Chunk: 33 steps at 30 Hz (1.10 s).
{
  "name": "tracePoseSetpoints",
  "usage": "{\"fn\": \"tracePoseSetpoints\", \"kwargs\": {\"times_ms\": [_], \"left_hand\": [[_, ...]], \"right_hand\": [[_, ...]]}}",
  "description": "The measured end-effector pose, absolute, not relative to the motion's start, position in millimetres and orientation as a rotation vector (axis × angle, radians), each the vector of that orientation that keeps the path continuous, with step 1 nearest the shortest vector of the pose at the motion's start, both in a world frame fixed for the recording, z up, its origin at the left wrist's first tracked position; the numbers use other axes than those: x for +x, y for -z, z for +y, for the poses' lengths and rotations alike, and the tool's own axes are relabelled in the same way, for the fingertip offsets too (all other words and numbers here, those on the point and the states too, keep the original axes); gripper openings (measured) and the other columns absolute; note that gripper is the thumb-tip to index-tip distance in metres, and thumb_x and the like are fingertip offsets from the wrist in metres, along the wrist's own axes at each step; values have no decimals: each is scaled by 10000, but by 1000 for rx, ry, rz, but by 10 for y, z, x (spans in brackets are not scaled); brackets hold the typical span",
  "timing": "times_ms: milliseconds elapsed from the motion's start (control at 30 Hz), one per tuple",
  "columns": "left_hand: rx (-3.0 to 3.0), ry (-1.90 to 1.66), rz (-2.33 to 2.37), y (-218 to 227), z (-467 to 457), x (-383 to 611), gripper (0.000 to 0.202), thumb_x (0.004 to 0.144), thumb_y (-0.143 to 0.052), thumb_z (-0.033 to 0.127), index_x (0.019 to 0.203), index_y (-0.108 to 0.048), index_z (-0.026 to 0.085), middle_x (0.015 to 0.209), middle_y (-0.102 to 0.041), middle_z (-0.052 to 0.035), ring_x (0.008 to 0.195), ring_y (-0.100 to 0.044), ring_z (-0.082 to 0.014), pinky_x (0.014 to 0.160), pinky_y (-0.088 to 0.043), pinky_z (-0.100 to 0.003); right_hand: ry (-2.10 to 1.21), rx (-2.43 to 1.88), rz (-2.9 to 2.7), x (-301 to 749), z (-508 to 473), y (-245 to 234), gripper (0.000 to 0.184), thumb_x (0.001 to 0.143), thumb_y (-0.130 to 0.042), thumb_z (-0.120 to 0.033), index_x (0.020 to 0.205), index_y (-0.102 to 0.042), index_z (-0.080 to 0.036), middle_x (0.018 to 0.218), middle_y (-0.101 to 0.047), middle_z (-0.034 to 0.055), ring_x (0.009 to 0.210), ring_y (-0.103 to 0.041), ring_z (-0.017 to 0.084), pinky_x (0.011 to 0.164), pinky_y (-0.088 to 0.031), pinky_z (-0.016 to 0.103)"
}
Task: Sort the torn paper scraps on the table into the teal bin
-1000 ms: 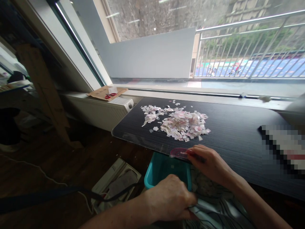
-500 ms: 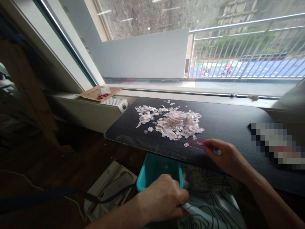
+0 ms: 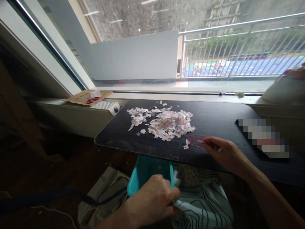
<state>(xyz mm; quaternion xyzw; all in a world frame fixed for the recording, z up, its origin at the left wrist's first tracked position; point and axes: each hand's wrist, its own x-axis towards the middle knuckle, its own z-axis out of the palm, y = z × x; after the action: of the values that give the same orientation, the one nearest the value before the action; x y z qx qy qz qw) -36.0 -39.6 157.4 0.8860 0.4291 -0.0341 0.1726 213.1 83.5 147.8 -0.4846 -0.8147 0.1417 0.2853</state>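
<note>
Right hand pinches one pink oval piece, left hand clutches one striped cloth.

Bare counter opens between the paper scraps at the frame's centre and the obscured object at right — passable from above. The right hand and pink oval piece block its lower end; the left hand crowds the turquoise bin — lower centre.

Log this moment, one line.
left hand: gripping striped fabric; right hand: holding pink translucent piece; paper scraps: heaped on table; teal bin: at table edge
</note>
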Motion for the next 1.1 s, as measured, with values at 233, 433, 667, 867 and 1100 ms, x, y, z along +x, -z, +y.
{"fn": "tracePoseSetpoints", "kwargs": {"times_ms": [233, 433, 667, 867, 1100], "left_hand": [[2483, 102, 1223, -1576, -362, -381, 248, 833, -629, 446, 784, -602, 205, 691, -633, -1, 656, -617, -196, 645, -424, -273], [2415, 91, 1248, -1594, -386, -421, 266, 856, -596, 462, 778, -604, 208, 693, -629, 0, 667, -613, -191, 656, -418, -273], [2423, 90, 1294, -1603, -397, -469, 240, 841, -626, 438, 783, -611, 205, 681, -619, 1, 651, -597, -188, 620, -390, -263], [2406, 84, 1305, -1627, -426, -490, 235, 832, -638, 441, 793, -622, 209, 694, -626, 2, 686, -611, -192, 630, -386, -261], [2409, 51, 1305, -1610, -409, -483, 259, 847, -607, 470, 784, -642, 221, 661, -616, 4, 669, -619, -187, 619, -389, -255]], "right_hand": [[-449, -1322, -2083, 2197, 785, -1420, 236, 833, -573, -383, 898, -707, -200, 778, -712, 28, 609, -588, 150, 591, -478, 252], [-682, -1204, -2201, 2257, 676, -1375, 199, 850, -565, -366, 882, -689, -215, 849, -703, 27, 742, -626, 162, 667, -495, 247], [-661, -1175, -2199, 2207, 682, -1365, 224, 874, -534, -373, 892, -686, -210, 847, -686, 45, 748, -606, 168, 662, -485, 261], [-769, -1087, -2271, 2274, 660, -1320, 196, 872, -547, -358, 878, -677, -211, 790, -658, 24, 703, -596, 142, 631, -481, 235], [-655, -1153, -2169, 2458, 621, -1178, 184, 838, -590, -375, 883, -687, -226, 834, -693, 42, 743, -643, 182, 644, -519, 254]]}}
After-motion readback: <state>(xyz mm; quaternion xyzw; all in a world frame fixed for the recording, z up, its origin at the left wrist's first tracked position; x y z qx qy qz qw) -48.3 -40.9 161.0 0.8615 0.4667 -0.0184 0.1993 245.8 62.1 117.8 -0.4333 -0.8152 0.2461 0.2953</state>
